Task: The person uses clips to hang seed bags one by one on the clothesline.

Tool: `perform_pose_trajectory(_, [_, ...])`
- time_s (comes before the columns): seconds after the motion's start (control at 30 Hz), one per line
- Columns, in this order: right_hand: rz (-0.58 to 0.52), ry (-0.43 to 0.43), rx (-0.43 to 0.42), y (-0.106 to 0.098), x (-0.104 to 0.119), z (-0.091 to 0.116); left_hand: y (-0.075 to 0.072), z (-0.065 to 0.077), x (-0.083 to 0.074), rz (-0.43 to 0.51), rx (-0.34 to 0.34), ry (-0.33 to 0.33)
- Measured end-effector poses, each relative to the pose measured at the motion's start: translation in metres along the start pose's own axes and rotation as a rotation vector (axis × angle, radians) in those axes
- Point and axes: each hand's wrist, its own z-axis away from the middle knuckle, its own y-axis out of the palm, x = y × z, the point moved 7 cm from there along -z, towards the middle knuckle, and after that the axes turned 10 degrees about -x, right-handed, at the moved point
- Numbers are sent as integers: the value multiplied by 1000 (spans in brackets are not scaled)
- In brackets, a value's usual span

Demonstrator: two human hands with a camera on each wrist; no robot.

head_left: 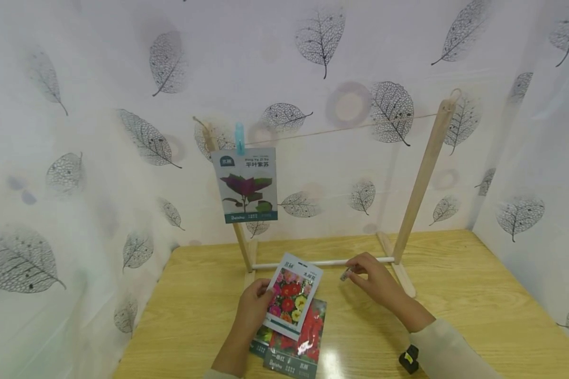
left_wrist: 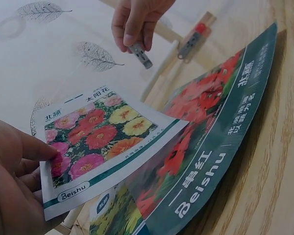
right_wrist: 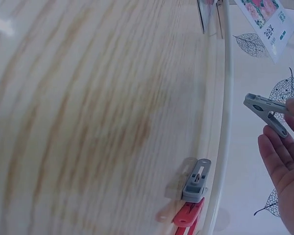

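I watched the left hand (head_left: 256, 304) pinch the flower packet (head_left: 290, 295) by its left edge, tilted above the table (head_left: 194, 316) and overlapping the red packet (head_left: 308, 342); whether those two touched I couldn't tell. A third packet (head_left: 259, 345) showed partly from beneath the red one. Well apart, my right hand (head_left: 376, 279) had a grey peg (head_left: 345, 274) between thumb and fingers. I saw another grey peg (right_wrist: 196, 183) and a red peg (right_wrist: 188, 215) lying together beside the white rod (right_wrist: 228, 98). Near the left post (head_left: 243, 247), a blue peg (head_left: 239, 138) held the leaf packet (head_left: 245, 195) on the string (head_left: 341, 129).
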Motion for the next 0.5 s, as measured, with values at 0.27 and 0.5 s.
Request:
perform_pose_trajectory(0.27, [-3,-33,-20,-3,9,-2,-1,3,-4,41,-5,44])
perform_pose_trajectory(0.5, [9,-32,-50,-7,13,-5,-3,4,-7,50,-21,55])
